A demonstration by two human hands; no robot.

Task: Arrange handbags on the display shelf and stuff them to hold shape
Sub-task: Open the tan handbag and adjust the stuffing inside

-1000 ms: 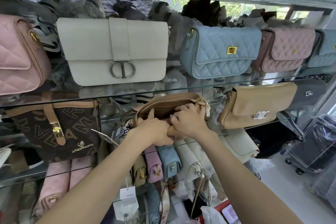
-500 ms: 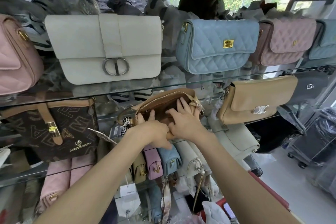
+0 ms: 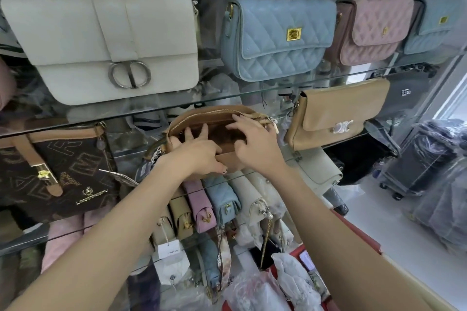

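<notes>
A tan zip-top handbag (image 3: 207, 111) stands unzipped on the middle glass shelf (image 3: 341, 139), its brown lining showing. My left hand (image 3: 199, 154) grips the bag's near wall, fingers hooked inside and thumb outside. My right hand (image 3: 255, 144) lies spread over the opening, with the index fingertip touching the far zip edge. What is inside the bag is hidden by my fingers.
A white flap bag (image 3: 106, 40), a blue quilted bag (image 3: 275, 38) and a pink one (image 3: 371, 30) stand on the upper shelf. A tan flap bag (image 3: 338, 113) is to the right and a brown monogram bag (image 3: 58, 171) to the left. Small bags (image 3: 217, 199) line the lower shelf above crumpled paper (image 3: 290, 278).
My right hand's fingers have uncurled and spread across the bag's mouth. The bag's opening is held wider, and my left hand has kept its hold on the near wall.
</notes>
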